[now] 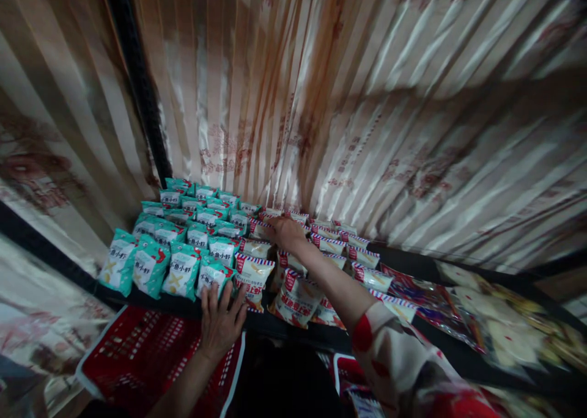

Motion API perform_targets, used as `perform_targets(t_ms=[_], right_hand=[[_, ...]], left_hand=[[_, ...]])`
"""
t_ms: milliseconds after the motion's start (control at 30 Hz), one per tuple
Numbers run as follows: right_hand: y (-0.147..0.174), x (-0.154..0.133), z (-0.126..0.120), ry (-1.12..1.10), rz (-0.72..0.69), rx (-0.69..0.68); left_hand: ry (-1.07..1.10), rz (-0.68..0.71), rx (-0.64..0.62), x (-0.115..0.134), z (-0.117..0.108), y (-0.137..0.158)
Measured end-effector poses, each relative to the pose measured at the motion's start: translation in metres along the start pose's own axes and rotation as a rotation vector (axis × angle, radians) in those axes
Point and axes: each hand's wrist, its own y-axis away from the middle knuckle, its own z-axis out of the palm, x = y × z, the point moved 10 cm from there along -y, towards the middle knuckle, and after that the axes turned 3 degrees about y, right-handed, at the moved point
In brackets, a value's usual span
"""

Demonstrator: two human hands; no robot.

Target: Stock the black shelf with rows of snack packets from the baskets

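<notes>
Facing forward, long axis near-upright, a teal-and-white plastic pouch [211, 274] fronts the black shelf [430, 337] behind the loosely spread left hand [222, 320]; the right hand [286, 232] curls over red-and-cream plastic pouches [260, 229], its hold indeterminable.

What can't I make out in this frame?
All in the head view:
Right hand: its grip, if any, hidden by the back of the hand.
Larger red basket: partly covered by the left arm, cut off by the bottom edge.
Smaller red basket: mostly hidden by the sleeve and bottom edge.
Clear packs at right: contents blurred.
Teal bags: finest print too small.
</notes>
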Motion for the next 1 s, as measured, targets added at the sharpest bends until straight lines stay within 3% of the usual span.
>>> perform_targets(t_ms=[167, 400, 667, 1000], right_hand=[[-0.018, 0.007, 0.018, -0.021, 0.012, -0.07], [-0.024, -0.004, 0.017, -0.12, -0.058, -0.038], [-0.046, 0.043, 0.025, -0.016, 0.132, -0.052], [-0.068, 0.042, 0.037, 0.033, 0.063, -0.136]], left_hand=[[0.026, 0.004, 0.004, -0.001, 0.003, 0.006], [-0.021, 0.047, -0.013, -0.001, 0.003, 0.006], [0.013, 0.053, 0.011, 0.002, 0.0, 0.0], [0.033, 0.013, 0.021, 0.0, 0.003, 0.002]])
